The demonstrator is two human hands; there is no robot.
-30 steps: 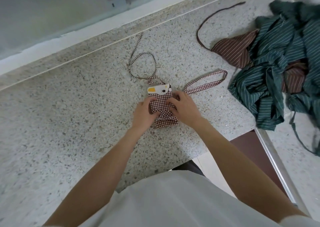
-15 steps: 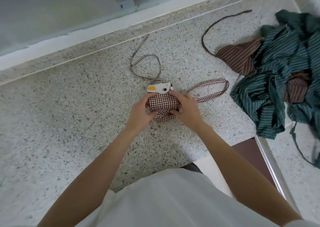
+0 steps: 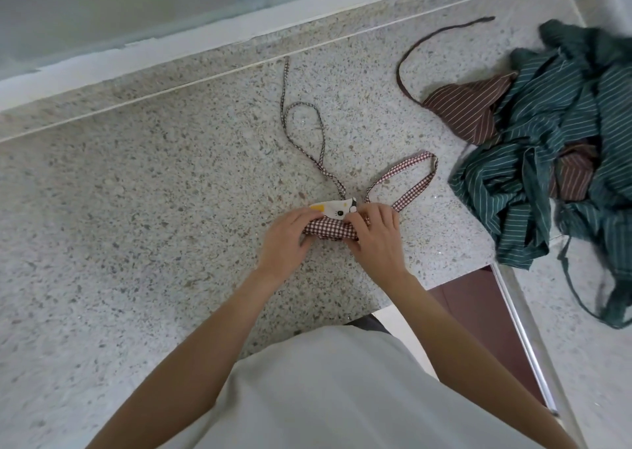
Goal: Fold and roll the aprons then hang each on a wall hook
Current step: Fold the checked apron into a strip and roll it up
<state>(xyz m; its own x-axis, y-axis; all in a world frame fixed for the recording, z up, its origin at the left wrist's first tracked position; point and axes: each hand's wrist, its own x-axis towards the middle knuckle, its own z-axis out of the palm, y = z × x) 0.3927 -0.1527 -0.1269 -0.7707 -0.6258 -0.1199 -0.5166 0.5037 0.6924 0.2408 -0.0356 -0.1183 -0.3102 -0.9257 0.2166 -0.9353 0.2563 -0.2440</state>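
A small red-and-white checked apron point(image 3: 329, 228) lies rolled into a tight bundle on the speckled stone counter point(image 3: 136, 209), with a white cartoon patch at its far edge. My left hand point(image 3: 286, 241) grips the bundle's left end, fingers curled over the top. My right hand point(image 3: 374, 235) grips its right end the same way. A thin checked tie point(image 3: 301, 120) trails away from the bundle, and a wider checked loop strap point(image 3: 407, 181) lies to its right.
A heap of green striped apron cloth point(image 3: 554, 161) with a brown striped apron point(image 3: 468, 113) under it lies at the right, a dark cord point(image 3: 410, 55) curling out. The counter's front edge drops to a dark red floor point(image 3: 478, 311). A wall ledge point(image 3: 171, 48) runs behind.
Both hands have rolled the checked apron further away from me into a thinner, tighter bundle. The view has shifted down a little.
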